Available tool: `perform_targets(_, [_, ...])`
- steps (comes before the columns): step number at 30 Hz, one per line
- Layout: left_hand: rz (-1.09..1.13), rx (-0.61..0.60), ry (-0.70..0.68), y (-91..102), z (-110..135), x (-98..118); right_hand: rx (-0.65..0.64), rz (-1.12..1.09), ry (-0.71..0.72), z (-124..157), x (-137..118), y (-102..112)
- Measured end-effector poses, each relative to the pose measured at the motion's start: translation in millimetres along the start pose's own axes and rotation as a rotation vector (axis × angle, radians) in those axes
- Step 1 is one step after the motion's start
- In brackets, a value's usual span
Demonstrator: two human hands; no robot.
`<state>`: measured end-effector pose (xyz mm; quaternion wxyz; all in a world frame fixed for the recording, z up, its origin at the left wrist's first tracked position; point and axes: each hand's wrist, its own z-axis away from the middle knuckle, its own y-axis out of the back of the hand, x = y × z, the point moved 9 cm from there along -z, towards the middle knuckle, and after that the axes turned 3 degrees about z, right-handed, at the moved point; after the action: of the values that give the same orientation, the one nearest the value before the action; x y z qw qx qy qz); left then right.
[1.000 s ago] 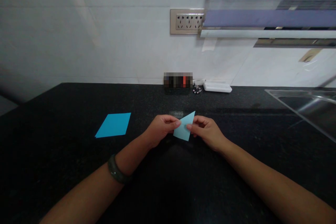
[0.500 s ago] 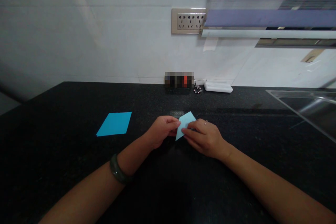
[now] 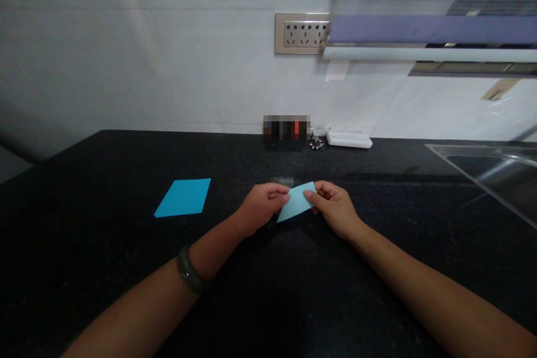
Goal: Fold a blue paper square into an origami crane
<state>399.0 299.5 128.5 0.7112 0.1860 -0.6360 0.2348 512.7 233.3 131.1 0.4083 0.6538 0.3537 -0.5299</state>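
Observation:
A folded piece of light blue paper point(image 3: 297, 201) is held between my two hands, just above the dark counter. My left hand point(image 3: 262, 208) pinches its left edge between thumb and fingers. At the other end, the thumb of my right hand point(image 3: 334, 206) lies on top of the paper with the fingers behind it. One pointed corner hangs down at the lower left. To the left, a brighter blue sheet of paper point(image 3: 183, 197) lies flat on the counter, perhaps more than one sheet stacked.
Against the wall stand a blurred-out dark box point(image 3: 286, 128), a small beaded item point(image 3: 316, 142) and a white object point(image 3: 349, 138). A metal sink point(image 3: 482, 179) is set into the black counter point(image 3: 104, 168) at right. A wall socket point(image 3: 302, 34) is above.
My right hand has shifted its grip to the paper's right end, thumb now on top. The paper has turned and shows a wider, flatter face. My left hand stays nearly in place.

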Motion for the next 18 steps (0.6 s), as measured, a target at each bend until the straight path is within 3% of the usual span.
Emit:
perform_targets(12, [-0.052,0.035,0.031,2.6,-0.2,-1.4,0.006,0.12,0.074,4.7,-10.5,-2.2])
perform_targets(14, [-0.041,0.033,0.032,3.4,-0.8,-2.3,0.03,0.23,0.163,6.5,-17.2,0.5])
perform_targets(18, [0.035,0.023,0.053,4.3,-1.5,-5.3,-0.029,0.585,0.547,19.0,-44.0,-6.2])
